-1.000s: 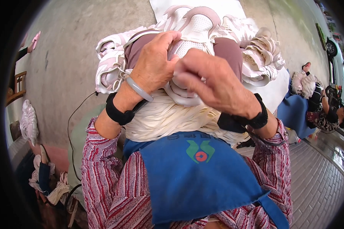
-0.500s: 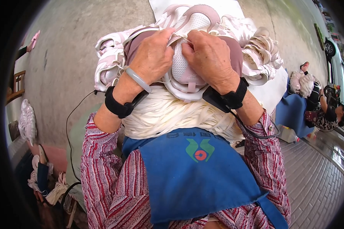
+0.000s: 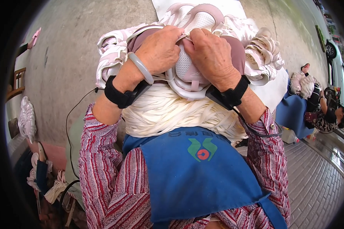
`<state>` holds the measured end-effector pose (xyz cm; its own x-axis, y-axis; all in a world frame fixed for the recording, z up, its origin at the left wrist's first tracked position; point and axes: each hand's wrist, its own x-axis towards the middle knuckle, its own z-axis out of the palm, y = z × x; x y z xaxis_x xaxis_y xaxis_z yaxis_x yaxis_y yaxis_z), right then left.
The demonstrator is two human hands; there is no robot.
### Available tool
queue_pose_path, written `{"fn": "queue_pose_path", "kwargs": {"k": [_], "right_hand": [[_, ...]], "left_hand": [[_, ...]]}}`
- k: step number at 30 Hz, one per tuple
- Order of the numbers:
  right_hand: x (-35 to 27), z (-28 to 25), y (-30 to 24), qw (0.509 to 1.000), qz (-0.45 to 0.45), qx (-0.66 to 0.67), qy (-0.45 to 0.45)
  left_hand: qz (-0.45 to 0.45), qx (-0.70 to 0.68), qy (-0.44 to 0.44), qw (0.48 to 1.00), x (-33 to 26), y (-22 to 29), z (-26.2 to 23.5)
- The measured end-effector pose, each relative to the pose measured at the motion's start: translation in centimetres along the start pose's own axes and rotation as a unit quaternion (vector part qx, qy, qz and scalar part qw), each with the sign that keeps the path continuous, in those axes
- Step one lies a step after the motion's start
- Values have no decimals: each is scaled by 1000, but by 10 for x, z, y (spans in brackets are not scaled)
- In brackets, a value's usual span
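My left hand [image 3: 160,51] and my right hand [image 3: 212,57] are close together, fingers bent and pinching, over a white mesh and pale pink shoe upper [image 3: 184,68]. Between the fingertips shows a narrow light strip at the upper's edge; whether it is the edge or a lace I cannot tell. The upper's pull tab faces me. Beneath it lies a brownish-mauve padded surface [image 3: 234,51]. A thick bundle of cream flat laces [image 3: 172,114] rests across my lap, nearest to both wrists.
More white and pink uppers lie left [image 3: 110,63], beyond [image 3: 206,17] and in a stack at right [image 3: 262,57]. A black cable [image 3: 67,133] runs along the left. Another person [image 3: 325,112] sits at far right by blue cloth [image 3: 292,110]. A plastic bottle [image 3: 290,135] stands near.
Both hands have shifted slightly, the left one a little up and to the right, its fingertips still near the right hand's. The view has moved slightly.
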<state>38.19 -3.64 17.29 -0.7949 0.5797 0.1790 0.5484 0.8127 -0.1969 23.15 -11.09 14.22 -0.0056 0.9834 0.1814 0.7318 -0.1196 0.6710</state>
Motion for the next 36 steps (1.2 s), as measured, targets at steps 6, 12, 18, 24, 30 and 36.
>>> {"fn": "queue_pose_path", "kwargs": {"k": [6, 12, 18, 24, 30, 36], "right_hand": [[4, 0, -1, 1000, 7, 29, -6], [5, -6, -4, 999, 3, 4, -36], [1, -2, -8, 997, -34, -67, -18], [1, 1, -4, 996, -82, -40, 13], [15, 0, 4, 996, -84, 17, -2], [6, -3, -1, 999, -45, -1, 2]], "left_hand": [[-65, -30, 154, 985, -6, 20, 5], [-18, 15, 125, 992, -6, 10, 3], [-25, -50, 66, 996, -1, 9, -11], [-38, -50, 50, 997, 0, 10, -11], [-44, -65, 120, 990, -3, 12, 1], [-36, -44, 93, 994, -2, 10, -5]]}}
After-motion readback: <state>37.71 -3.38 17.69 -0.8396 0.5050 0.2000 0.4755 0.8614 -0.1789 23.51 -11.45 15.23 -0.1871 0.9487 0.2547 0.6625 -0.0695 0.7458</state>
